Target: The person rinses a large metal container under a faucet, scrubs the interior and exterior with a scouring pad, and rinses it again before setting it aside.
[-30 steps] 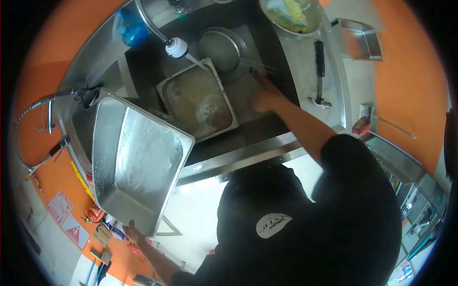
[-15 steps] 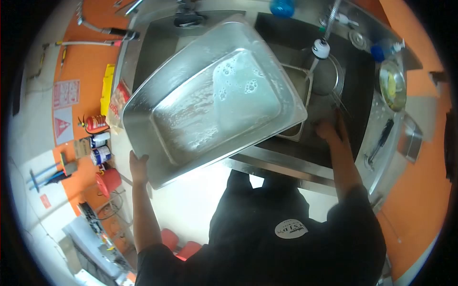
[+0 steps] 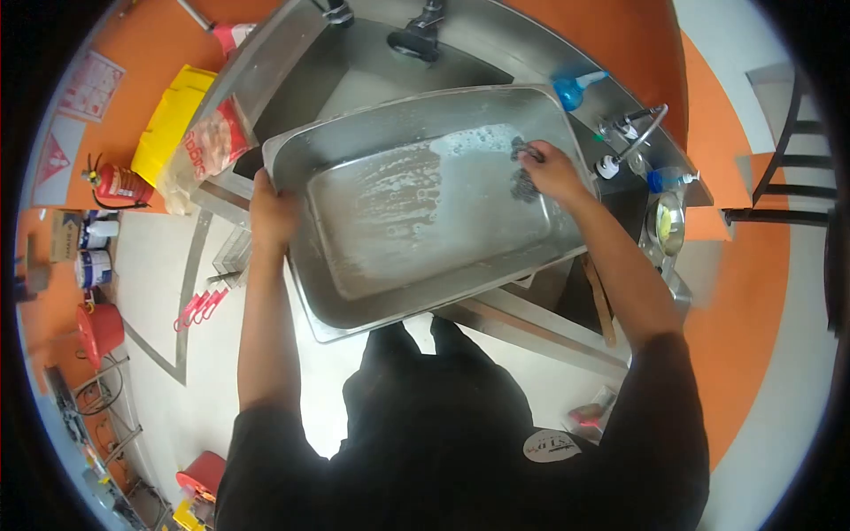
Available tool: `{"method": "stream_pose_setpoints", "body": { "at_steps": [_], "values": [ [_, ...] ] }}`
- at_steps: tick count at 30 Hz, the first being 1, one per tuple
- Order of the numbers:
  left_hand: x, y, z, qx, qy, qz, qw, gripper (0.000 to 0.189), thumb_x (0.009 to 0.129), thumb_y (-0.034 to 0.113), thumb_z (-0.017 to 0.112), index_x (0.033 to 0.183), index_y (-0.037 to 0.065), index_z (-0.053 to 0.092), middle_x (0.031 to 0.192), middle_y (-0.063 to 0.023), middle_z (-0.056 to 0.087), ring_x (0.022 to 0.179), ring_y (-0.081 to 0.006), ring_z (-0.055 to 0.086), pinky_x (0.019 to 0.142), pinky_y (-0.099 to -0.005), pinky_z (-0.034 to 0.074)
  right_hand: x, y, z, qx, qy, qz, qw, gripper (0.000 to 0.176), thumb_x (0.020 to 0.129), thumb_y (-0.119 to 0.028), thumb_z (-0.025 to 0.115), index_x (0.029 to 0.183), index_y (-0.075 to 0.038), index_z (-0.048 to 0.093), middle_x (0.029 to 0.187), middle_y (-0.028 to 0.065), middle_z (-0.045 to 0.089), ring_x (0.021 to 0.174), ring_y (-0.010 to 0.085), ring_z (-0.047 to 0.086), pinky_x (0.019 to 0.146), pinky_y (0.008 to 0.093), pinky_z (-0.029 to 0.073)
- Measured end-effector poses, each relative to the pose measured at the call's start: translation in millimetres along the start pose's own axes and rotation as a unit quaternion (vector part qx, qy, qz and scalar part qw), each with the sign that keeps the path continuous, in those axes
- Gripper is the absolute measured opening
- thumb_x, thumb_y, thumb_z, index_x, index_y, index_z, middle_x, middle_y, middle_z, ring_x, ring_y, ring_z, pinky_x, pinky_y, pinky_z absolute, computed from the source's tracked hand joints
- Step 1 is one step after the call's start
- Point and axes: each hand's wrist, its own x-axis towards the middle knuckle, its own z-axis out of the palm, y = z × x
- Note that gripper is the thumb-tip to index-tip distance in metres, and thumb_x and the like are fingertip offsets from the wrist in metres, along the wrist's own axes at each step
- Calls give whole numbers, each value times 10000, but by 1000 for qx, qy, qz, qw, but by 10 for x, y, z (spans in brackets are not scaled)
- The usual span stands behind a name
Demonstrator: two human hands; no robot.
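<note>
Glistening metal pan [image 3: 425,285]; suds [image 3: 478,142] inside

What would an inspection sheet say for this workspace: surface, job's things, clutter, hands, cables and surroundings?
Surface: steel sink unit, partly hidden by the metal pan.
Job's things: sudsy water pooled toward the pan's far right; dark scrubber inside, at the right end.
Clutter: printed plastic bag, left; blue bottle, beyond the pan's far right corner; bowl with yellowish contents, right.
Hands: left hand on the pan's left rim; right hand gripping the scrubber.
Cables: dark loop at far left, perhaps a cable.
Surroundings: fire extinguisher, red bucket and yellow object, all left.
</note>
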Motion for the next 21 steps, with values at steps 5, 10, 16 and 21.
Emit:
{"method": "stream_pose_setpoints", "body": {
  "at_steps": [5,10,16,21],
  "values": [
    [-34,226,-5,-50,-4,-8,999,329,785,19,489,1113,-11,492,1001,-289,622,976,-460,590,834,-463,464,770,409,1812,-186,115,-114,969,619,962,-284,396,1403,122,241,1446,343,240,1361,473,206,1125,507,161],
    [-26,252,61,-145,-13,-28,989,320,768,2,479,1087,-13,502,974,-283,628,960,-446,602,834,-454,464,52,-1003,2450,-320,37,-343,883,585,947,-208,436,1394,127,262,1464,335,222,1384,497,150,1156,525,114],
    [26,287,163,-123,-34,-22,992,291,759,-6,483,1046,-36,524,965,-284,628,939,-455,602,828,-448,471,26,-1457,2693,4,62,-438,897,434,876,-159,584,1238,64,497,1328,246,418,1286,421,353,1072,500,295],
    [-37,351,251,-143,-58,-33,987,280,752,4,483,1019,-36,557,958,-269,638,945,-453,603,838,-447,472,-216,-1061,2270,-20,-70,-476,877,306,845,-190,632,1129,-77,618,1207,138,469,1143,328,441,931,465,370]
  ]
}}
